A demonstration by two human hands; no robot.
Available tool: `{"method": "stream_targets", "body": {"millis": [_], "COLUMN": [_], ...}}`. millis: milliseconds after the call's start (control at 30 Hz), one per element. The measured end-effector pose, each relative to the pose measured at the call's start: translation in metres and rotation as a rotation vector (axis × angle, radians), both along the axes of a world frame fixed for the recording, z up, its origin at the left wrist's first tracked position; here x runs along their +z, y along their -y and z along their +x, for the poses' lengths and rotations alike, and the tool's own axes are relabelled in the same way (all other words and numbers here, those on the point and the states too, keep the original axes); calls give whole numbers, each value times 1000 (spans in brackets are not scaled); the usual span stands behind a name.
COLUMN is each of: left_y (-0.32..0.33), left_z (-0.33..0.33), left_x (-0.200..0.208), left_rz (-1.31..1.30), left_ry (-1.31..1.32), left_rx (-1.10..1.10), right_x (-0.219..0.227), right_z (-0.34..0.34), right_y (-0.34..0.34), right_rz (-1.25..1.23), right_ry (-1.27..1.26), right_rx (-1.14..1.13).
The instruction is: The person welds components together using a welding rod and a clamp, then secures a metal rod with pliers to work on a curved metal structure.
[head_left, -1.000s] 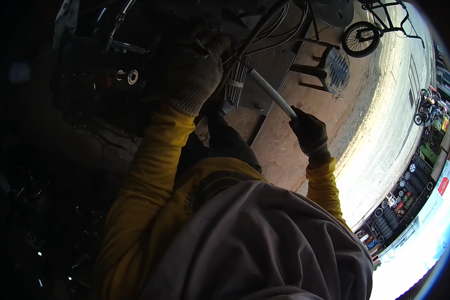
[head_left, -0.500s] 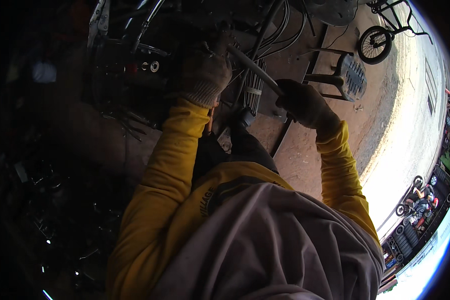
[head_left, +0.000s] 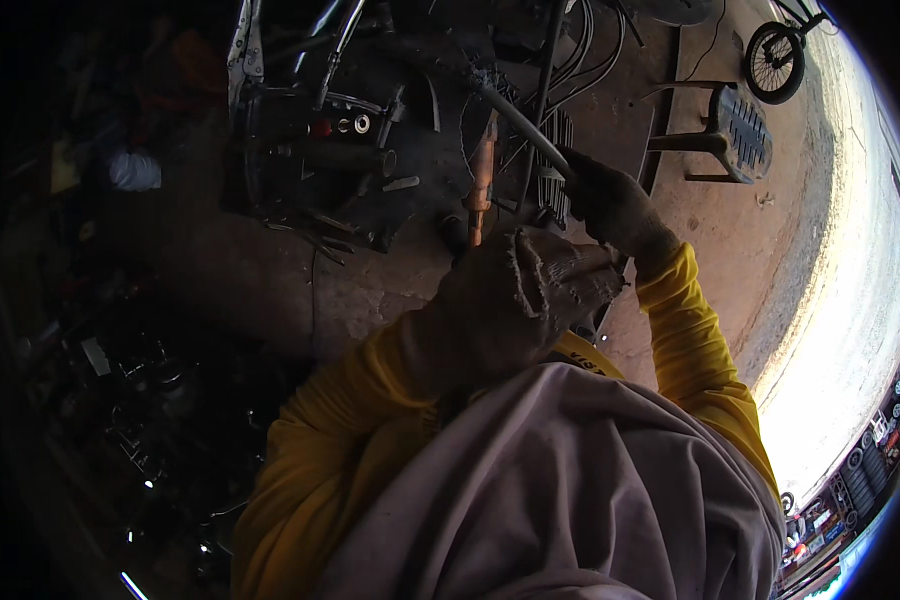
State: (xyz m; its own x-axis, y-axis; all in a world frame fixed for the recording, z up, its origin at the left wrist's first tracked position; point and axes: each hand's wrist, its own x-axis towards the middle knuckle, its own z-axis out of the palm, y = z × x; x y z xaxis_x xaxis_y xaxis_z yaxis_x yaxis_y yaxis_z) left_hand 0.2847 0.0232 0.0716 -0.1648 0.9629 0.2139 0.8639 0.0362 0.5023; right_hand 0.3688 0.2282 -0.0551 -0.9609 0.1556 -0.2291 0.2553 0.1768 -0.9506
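My right hand (head_left: 615, 205), in a dark work glove, is closed round the lower end of a grey metal pipe (head_left: 526, 130). The pipe slants up and left, its far end at a dark, rough-looking spot on the workpiece. My left hand (head_left: 530, 290), in a worn glove with frayed edges, is raised near my chest, its fingers stretched toward the right with nothing visible in them. Just beyond it stands an orange, worn bar-like piece (head_left: 482, 170). A dark metal frame (head_left: 245, 150) carries loose tools and small parts left of the pipe.
Looped cables (head_left: 580, 70) hang behind the pipe. A plastic chair (head_left: 745, 135) lies on its side to the right, below a small bicycle wheel (head_left: 774, 62). Dark machine parts (head_left: 170, 380) crowd the lower left. Bright ground (head_left: 840, 300) runs along the right.
My left hand has left the pipe's far end and come back toward my chest, uncovering the orange piece. My right hand keeps its grip on the pipe. The view has shifted slightly.
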Motion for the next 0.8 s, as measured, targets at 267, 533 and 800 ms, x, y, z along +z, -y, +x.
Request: {"method": "stream_targets", "body": {"millis": [267,533,800], "left_y": [10,-73,-91], "left_z": [-196,-232,-208], "left_x": [58,5,-23], "left_rz": [52,-485,-806], "left_ry": [-729,-490,-758], "left_rx": [-288,-447,-680], "right_x": [-10,-17,20], "right_z": [17,4,-19], "right_y": [90,180,220], "right_rz": [26,125,-361], "right_ry": [32,-94,267], "right_rx": [-258,-457,-728]}}
